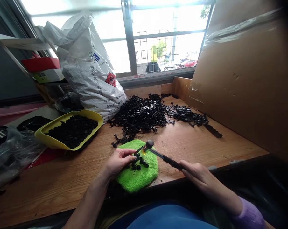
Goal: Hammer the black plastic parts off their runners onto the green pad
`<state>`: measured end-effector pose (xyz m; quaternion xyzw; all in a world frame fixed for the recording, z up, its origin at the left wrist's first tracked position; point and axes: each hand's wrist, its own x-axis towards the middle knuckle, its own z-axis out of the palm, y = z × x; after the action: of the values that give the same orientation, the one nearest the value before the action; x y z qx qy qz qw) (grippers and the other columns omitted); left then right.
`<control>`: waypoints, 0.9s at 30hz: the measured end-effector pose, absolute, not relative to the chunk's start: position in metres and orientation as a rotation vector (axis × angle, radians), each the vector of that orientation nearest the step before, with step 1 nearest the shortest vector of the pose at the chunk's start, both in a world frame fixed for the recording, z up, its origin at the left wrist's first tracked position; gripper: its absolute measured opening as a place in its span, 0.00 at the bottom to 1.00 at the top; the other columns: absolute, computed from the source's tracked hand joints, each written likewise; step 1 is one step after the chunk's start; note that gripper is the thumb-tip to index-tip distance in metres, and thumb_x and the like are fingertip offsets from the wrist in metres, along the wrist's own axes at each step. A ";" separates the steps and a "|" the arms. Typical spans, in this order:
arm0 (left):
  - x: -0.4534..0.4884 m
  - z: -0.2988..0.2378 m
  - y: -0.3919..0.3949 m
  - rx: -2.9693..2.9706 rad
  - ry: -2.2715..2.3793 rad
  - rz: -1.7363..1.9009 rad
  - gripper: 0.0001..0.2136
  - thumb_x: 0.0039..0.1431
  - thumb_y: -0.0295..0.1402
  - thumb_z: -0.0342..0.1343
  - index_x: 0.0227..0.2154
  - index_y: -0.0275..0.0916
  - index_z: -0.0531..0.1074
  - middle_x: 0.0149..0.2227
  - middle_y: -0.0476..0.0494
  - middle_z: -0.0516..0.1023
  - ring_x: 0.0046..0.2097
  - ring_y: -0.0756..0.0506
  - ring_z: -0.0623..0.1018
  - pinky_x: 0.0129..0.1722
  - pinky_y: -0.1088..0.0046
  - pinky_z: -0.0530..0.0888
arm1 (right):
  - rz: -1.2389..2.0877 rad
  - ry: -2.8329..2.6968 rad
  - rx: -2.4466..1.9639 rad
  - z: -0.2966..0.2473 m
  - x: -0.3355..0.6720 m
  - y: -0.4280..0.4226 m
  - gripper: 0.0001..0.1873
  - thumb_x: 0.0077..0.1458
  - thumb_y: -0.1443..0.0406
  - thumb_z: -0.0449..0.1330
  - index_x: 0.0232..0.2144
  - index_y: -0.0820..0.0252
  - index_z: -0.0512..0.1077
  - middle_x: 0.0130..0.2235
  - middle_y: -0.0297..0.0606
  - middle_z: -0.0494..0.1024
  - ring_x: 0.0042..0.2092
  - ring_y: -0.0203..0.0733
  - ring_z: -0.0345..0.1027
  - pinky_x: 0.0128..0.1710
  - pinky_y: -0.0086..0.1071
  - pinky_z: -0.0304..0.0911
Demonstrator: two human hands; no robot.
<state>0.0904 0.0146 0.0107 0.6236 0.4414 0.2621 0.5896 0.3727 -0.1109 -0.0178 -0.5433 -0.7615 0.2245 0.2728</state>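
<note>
My left hand (118, 160) pinches a black plastic part strip (138, 161) and holds it down on a green cloth pad (137, 176) at the table's front edge. My right hand (198, 174) grips the black handle of a small hammer (158, 154). The hammer's head (148, 145) hovers just above the strip, close to my left fingertips. A big heap of black plastic parts (146, 113) lies behind the pad in the middle of the wooden table (62, 178).
A yellow tray (45, 132) filled with small black pieces sits at the left. A large white sack (86, 68) leans behind it under the window. Brown cardboard (244, 82) walls off the right side. Clear plastic bags (10, 154) lie at the far left.
</note>
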 end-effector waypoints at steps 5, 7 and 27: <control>0.091 0.009 0.019 1.567 1.042 0.556 0.16 0.47 0.33 0.58 0.41 0.36 0.75 0.29 0.45 0.79 0.27 0.52 0.69 0.27 0.77 0.65 | 0.542 -2.130 -1.500 -0.003 0.369 -0.116 0.13 0.63 0.62 0.41 0.32 0.58 0.62 0.25 0.34 0.69 0.25 0.39 0.63 0.26 0.30 0.54; 0.091 0.008 0.020 1.576 1.061 0.534 0.16 0.47 0.33 0.58 0.41 0.36 0.75 0.28 0.46 0.78 0.26 0.52 0.69 0.26 0.77 0.64 | 0.507 -2.109 -1.478 0.007 0.369 -0.120 0.12 0.63 0.63 0.41 0.33 0.57 0.61 0.25 0.34 0.68 0.25 0.39 0.63 0.25 0.30 0.54; 0.091 0.016 0.023 1.705 1.095 0.512 0.16 0.47 0.34 0.57 0.40 0.37 0.75 0.34 0.43 0.80 0.31 0.47 0.73 0.31 0.74 0.67 | 0.605 -2.082 -1.489 0.023 0.367 -0.116 0.13 0.63 0.60 0.41 0.40 0.56 0.64 0.28 0.37 0.71 0.28 0.41 0.62 0.27 0.32 0.55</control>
<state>0.0914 0.0232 0.0158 0.7057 0.4533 0.2118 0.5017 0.3669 -0.1159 0.0225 -0.5478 -0.7659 0.2224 0.2527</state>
